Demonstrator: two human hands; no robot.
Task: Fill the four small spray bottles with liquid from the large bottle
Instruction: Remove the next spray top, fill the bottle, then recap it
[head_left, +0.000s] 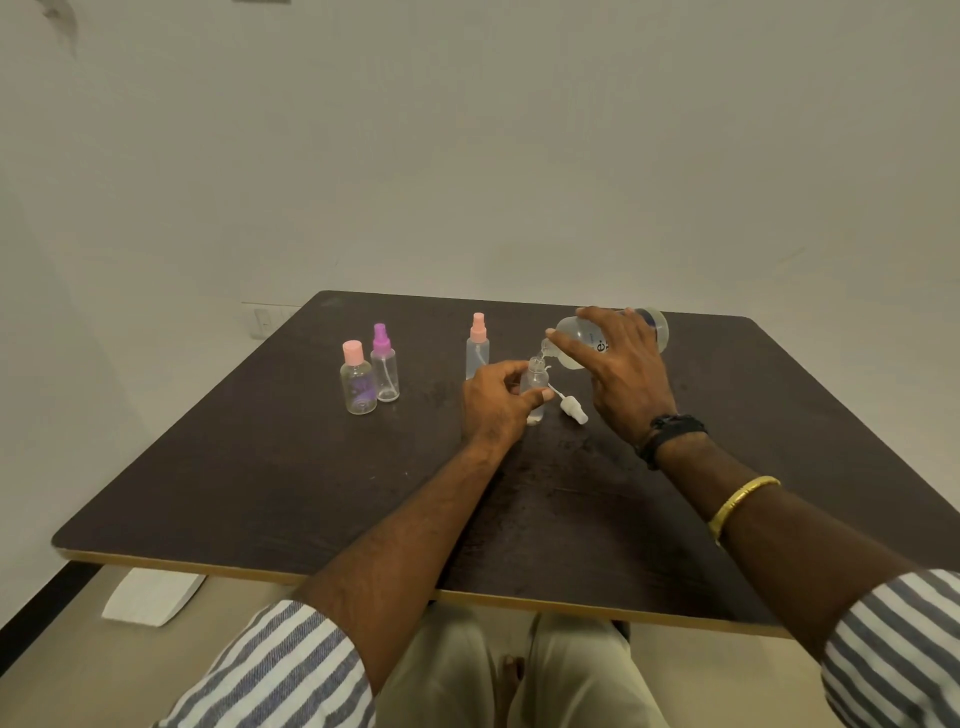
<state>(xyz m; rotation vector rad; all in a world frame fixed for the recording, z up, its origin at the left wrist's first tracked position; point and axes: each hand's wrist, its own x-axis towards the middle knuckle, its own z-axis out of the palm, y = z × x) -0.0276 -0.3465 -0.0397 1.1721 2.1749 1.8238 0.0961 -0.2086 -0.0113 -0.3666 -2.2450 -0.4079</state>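
My right hand (618, 374) grips the large clear bottle (571, 340), tipped on its side with its mouth over a small uncapped bottle (536, 387). My left hand (496, 402) holds that small bottle upright on the dark table (260, 478). Its white spray head (571, 408) with tube lies on the table just right of it. A tall clear bottle with a pink sprayer (477, 345) stands behind my left hand. Farther left stand a purple-sprayer bottle (386, 366) and a pink-capped bottle (357, 379), side by side.
A pale wall rises right behind the table's far edge, with a wall socket (265, 319) at the left. A white pad (150, 597) lies on the floor under the table's front-left corner. My knees sit below the front edge.
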